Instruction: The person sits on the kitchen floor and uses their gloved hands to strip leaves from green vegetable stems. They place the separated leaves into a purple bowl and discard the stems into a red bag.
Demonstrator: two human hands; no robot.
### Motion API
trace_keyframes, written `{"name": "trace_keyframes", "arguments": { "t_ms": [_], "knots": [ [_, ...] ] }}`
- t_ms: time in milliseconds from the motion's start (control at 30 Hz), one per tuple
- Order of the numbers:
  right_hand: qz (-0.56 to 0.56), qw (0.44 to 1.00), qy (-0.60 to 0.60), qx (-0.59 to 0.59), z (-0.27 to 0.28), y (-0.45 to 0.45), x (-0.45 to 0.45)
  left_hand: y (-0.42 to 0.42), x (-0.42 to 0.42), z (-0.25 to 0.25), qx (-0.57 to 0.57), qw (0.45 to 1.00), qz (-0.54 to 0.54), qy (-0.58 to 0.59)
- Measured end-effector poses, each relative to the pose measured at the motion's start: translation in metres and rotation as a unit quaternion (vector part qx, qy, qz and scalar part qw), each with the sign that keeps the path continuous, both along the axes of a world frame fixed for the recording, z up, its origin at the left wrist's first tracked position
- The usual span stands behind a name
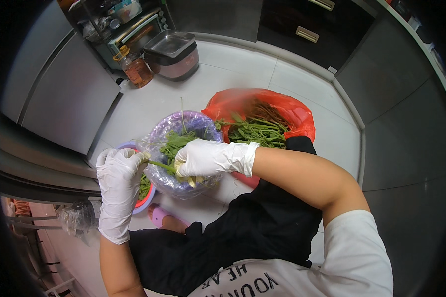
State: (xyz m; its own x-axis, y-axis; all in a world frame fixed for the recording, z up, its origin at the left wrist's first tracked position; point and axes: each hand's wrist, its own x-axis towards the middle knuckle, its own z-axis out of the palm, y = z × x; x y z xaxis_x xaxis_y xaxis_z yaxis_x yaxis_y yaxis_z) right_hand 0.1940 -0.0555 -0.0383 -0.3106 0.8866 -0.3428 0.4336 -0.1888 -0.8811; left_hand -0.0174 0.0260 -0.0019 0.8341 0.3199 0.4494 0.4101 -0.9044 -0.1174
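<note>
Both my hands wear white gloves. My left hand (122, 170) pinches one end of a green plant stem (162, 165) between thumb and fingers. The stem's other end is in my right hand (208, 159), whose fingertips are stained yellowish. Under the hands stands a purple bin (204, 119) lined with a clear plastic bag (178, 189), and leafy green trimmings (175, 144) lie in it. Beyond my right forearm, a red plastic bag (299, 111) gapes around a heap of green leafy stems (258, 131). Part of a basin (148, 198) with cut greens (144, 186) shows behind my left hand.
An oil bottle (136, 70) and a lidded container with a metal tray (173, 55) stand on the tiled floor (238, 70) by a rack. A refrigerator (68, 89) is at the left. Dark cabinets (312, 33) line the back and right. My foot in a pink slipper (162, 216) is near the bin.
</note>
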Motion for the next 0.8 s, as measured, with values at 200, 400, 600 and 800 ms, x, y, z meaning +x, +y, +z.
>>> {"name": "trace_keyframes", "arguments": {
  "t_ms": [200, 400, 600, 800],
  "knots": [
    [-0.092, 0.996, 0.014, -0.003, 0.002, 0.004, -0.005, -0.012, 0.005, 0.009, 0.005, 1.000, 0.013, -0.016],
    [-0.204, 0.976, 0.052, 0.047, 0.004, 0.007, -0.008, -0.003, -0.005, 0.011, -0.059, 0.996, 0.029, -0.054],
    [-0.292, 0.917, 0.271, 0.017, 0.006, 0.009, -0.013, 0.008, -0.012, 0.002, -0.185, 0.971, 0.026, -0.152],
    [-0.355, 0.860, 0.365, 0.028, 0.005, 0.014, -0.014, 0.016, -0.024, -0.001, -0.326, 0.926, 0.089, -0.170]
  ]
}}
